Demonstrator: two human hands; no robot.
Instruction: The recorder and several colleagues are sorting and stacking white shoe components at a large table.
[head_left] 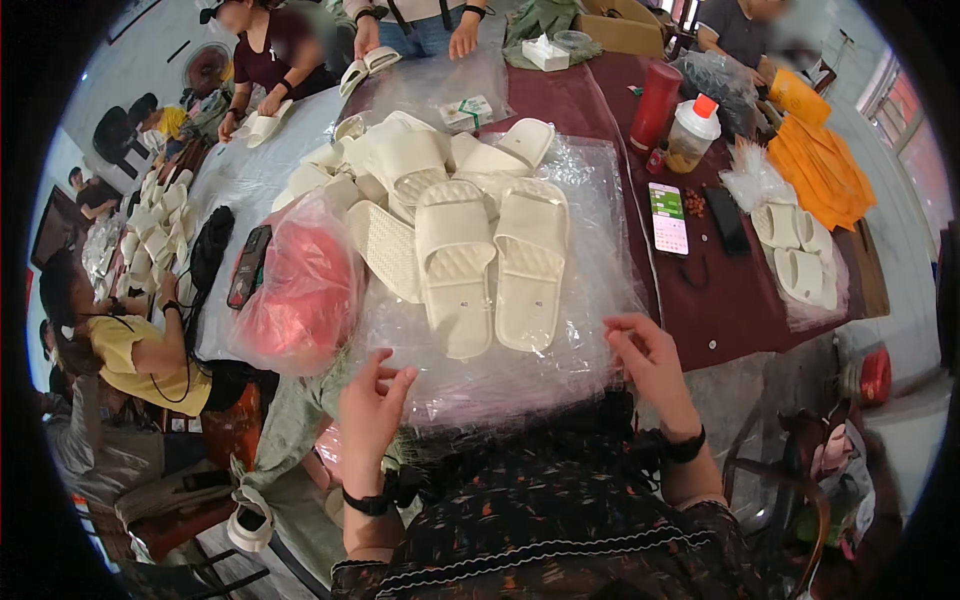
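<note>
My left hand [374,402], thumb and fingers apart, is near the pair of cream, open-toed, moulded slippers [458,272] lying side by side on crinkled, clear plastic sheets [603,262]. My right hand [614,334], fingers loosely bent away from the thumb, is at the sheets' right edge; I cannot tell whether it touches.

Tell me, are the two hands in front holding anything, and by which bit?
The left hand holds nothing. The right hand is by the edge of the clear plastic; I can't tell if its fingertips pinch it.
</note>
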